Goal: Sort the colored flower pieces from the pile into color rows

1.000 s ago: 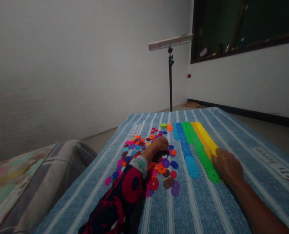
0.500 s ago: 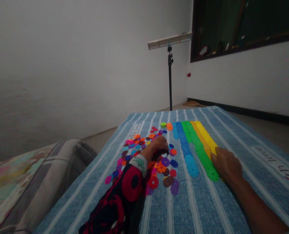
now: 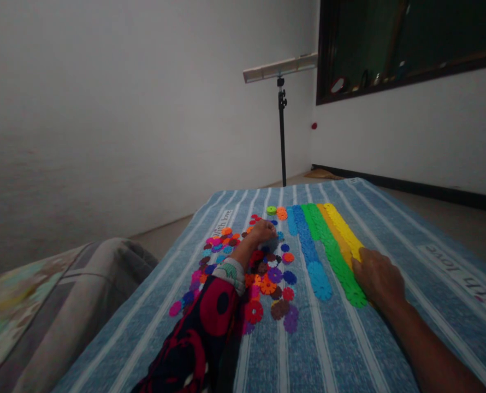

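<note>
My left hand [image 3: 264, 231] is over the far part of a loose spread of small notched plastic discs [image 3: 268, 285] in red, orange, purple, brown and blue. Its fingers are pinched together, and anything between them is too small to make out. To the right, overlapping discs lie in long rows: a blue row [image 3: 307, 240], a green row [image 3: 336, 260] and a yellow row [image 3: 341, 224]. My right hand [image 3: 380, 277] rests against the near end of the yellow and orange discs. Its fingers are curled, hiding whatever they hold.
A blue striped cloth [image 3: 390, 355] covers the table. Small light green [image 3: 271, 210] and orange discs [image 3: 282, 213] sit beyond the rows. Grey and patterned fabric [image 3: 116, 284] lies at the left. A black stand [image 3: 283, 142] with a light panel rises behind the table.
My left hand has moved slightly farther out over the loose discs, uncovering several dark ones behind it. My right hand stays by the yellow row. The whole view has shifted a little.
</note>
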Available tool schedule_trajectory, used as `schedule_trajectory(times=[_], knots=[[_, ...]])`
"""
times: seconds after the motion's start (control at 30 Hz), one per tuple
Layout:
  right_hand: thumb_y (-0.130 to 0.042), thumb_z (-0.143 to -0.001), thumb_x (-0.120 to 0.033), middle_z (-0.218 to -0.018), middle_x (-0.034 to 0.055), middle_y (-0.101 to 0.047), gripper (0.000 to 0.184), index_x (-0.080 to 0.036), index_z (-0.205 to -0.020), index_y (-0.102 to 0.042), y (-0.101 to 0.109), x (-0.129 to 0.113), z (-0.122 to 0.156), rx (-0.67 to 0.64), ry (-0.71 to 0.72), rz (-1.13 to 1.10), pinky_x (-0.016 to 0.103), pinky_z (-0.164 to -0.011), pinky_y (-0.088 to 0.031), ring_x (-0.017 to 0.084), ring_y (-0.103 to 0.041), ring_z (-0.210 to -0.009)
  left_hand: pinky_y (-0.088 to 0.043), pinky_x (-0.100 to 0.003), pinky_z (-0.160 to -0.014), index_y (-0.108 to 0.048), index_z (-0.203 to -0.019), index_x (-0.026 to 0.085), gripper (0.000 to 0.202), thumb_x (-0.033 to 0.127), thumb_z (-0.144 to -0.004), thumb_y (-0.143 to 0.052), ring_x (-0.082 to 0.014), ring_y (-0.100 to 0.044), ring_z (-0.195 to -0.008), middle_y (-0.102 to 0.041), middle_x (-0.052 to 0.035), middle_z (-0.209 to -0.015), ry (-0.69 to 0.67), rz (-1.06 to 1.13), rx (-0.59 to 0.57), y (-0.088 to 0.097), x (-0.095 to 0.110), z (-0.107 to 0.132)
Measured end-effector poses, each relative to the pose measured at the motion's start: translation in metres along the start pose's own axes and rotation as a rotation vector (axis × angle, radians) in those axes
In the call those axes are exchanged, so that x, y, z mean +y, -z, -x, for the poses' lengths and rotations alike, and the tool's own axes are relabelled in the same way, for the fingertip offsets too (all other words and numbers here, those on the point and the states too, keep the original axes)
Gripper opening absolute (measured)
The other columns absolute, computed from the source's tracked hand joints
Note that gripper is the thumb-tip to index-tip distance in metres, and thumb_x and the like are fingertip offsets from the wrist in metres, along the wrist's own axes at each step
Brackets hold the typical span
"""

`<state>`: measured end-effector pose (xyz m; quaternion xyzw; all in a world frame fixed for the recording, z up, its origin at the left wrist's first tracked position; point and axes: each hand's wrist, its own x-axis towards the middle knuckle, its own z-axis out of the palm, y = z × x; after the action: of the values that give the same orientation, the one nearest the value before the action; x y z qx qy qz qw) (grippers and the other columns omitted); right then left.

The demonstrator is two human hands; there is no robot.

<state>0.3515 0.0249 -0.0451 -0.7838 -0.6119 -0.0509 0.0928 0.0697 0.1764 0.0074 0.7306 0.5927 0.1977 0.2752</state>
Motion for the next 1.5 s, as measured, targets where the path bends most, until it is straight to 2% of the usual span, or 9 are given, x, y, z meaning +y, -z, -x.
schedule_trajectory(times=[0.27,0.43,0.6,0.73,0.87,1.17,1.27,1.37,1.5], knots=[[-0.044,-0.095,-0.033,-0.096,0.0118,-0.066,0.023,-0.016,-0.099,-0.06,0.0,0.001,-0.002,0.007,0.012,0.001,0.034,-0.071,-0.042,0.026,-0.063,-0.092,-0.044,-0.022,-0.063,-0.063,-0.059,0.014,0.012,0.009,-0.069,-0.061,-0.0129,-0.056,-0.062,-0.058,0.0006,-0.057,-0.073,-0.125,0.048,-0.037,0.024,-0.028],[-0.045,-0.095,-0.032,-0.095,0.0117,-0.065,0.022,-0.017,-0.099,-0.06,0.001,-0.001,-0.001,0.02,0.002,0.007,0.034,-0.071,-0.042,0.027,-0.063,-0.093,-0.046,-0.024,-0.068,-0.065,-0.061,0.013,0.012,0.007,-0.071,-0.063,-0.014,-0.059,-0.067,-0.063,-0.0016,-0.062,-0.068,-0.208,0.042,-0.041,0.031,-0.035],[-0.045,-0.095,-0.033,-0.095,0.0115,-0.065,0.023,-0.016,-0.099,-0.06,0.0,-0.001,-0.001,0.011,-0.004,0.005,0.035,-0.07,-0.042,0.027,-0.063,-0.093,-0.048,-0.027,-0.071,-0.071,-0.07,0.012,0.01,0.006,-0.071,-0.063,-0.0166,-0.064,-0.07,-0.068,-0.0056,-0.069,-0.046,-0.259,0.054,-0.036,0.03,-0.029],[-0.043,-0.096,-0.033,-0.097,0.0114,-0.066,0.024,-0.016,-0.101,-0.06,0.0,0.0,0.001,0.016,0.006,0.003,0.034,-0.07,-0.042,0.028,-0.063,-0.094,-0.048,-0.027,-0.073,-0.074,-0.077,0.012,0.014,0.007,-0.072,-0.062,-0.0185,-0.065,-0.076,-0.071,-0.0078,-0.076,-0.029,-0.284,0.08,-0.022,0.023,-0.016],[-0.043,-0.096,-0.034,-0.095,0.0122,-0.066,0.026,-0.015,-0.101,-0.06,-0.002,0.002,0.002,0.017,0.021,0.01,0.034,-0.068,-0.041,0.028,-0.063,-0.091,-0.047,-0.026,-0.073,-0.076,-0.08,0.013,0.019,0.008,-0.072,-0.06,-0.019,-0.065,-0.079,-0.072,-0.0068,-0.078,-0.001,-0.316,0.104,0.002,0.008,0.005],[-0.036,-0.096,-0.039,-0.095,0.0126,-0.066,0.032,-0.018,-0.094,-0.06,-0.008,0.008,0.004,-0.002,0.008,-0.02,0.035,-0.065,-0.043,0.028,-0.064,-0.087,-0.041,-0.022,-0.062,-0.075,-0.072,0.013,0.012,0.017,-0.066,-0.066,-0.0143,-0.058,-0.064,-0.064,0.0,-0.06,0.165,-0.354,0.129,0.093,-0.059,0.067],[-0.035,-0.096,-0.04,-0.096,0.0134,-0.066,0.033,-0.018,-0.092,-0.06,-0.01,0.01,0.005,0.013,0.023,-0.047,0.038,-0.066,-0.044,0.03,-0.063,-0.088,-0.04,-0.02,-0.061,-0.074,-0.071,0.014,0.012,0.016,-0.065,-0.064,-0.0135,-0.058,-0.065,-0.063,0.0012,-0.059,0.212,-0.355,0.124,0.115,-0.081,0.088],[-0.035,-0.096,-0.039,-0.098,0.0158,-0.067,0.033,-0.019,-0.089,-0.06,-0.012,0.012,0.005,0.03,0.043,-0.074,0.04,-0.065,-0.046,0.031,-0.063,-0.086,-0.04,-0.021,-0.06,-0.073,-0.066,0.014,0.011,0.014,-0.062,-0.063,-0.0135,-0.056,-0.062,-0.061,0.0016,-0.054,0.26,-0.35,0.115,0.121,-0.099,0.104],[-0.032,-0.096,-0.04,-0.096,0.0158,-0.066,0.035,-0.02,-0.087,-0.059,-0.012,0.014,0.005,0.011,0.042,-0.088,0.04,-0.064,-0.046,0.031,-0.063,-0.084,-0.041,-0.022,-0.06,-0.072,-0.063,0.014,0.011,0.011,-0.061,-0.061,-0.0133,-0.055,-0.059,-0.057,0.0025,-0.051,0.285,-0.328,0.107,0.111,-0.111,0.114]])
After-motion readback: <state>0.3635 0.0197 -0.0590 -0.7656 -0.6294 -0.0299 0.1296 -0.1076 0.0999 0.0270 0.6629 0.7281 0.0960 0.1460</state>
